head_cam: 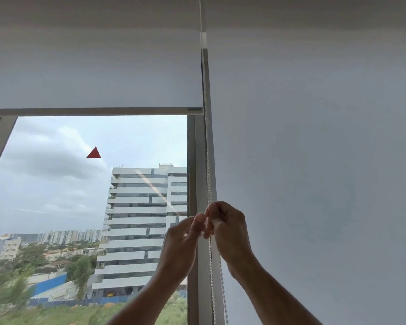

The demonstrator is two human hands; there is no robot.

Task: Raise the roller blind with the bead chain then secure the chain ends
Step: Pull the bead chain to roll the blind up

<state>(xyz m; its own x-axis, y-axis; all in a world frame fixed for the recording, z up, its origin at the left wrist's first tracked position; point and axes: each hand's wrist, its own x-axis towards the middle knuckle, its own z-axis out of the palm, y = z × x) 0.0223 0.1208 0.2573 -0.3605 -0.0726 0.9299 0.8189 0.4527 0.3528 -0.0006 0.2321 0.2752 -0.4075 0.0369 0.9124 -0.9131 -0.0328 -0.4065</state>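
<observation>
My left hand (181,242) and right hand (227,228) meet at the bead chain (208,160), both with fingers curled and pinching it beside the window frame (192,160). The roller blind (94,73) hangs partly raised, and its bottom bar (87,111) carries a small label too blurred to read. A red triangle (94,153) sits on the glass, with a striped building (138,221) outside. A second blind (314,160) covers the right.

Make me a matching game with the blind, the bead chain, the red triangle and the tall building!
Things:
1. roller blind
2. bead chain
3. red triangle
4. tall building

Places or states:
A. outside, behind the glass
B. pinched by both hands
C. partly raised, covering the top of the window
D. against the cloudy sky, left of the building's top

Pairs: 1-C, 2-B, 3-D, 4-A
</observation>
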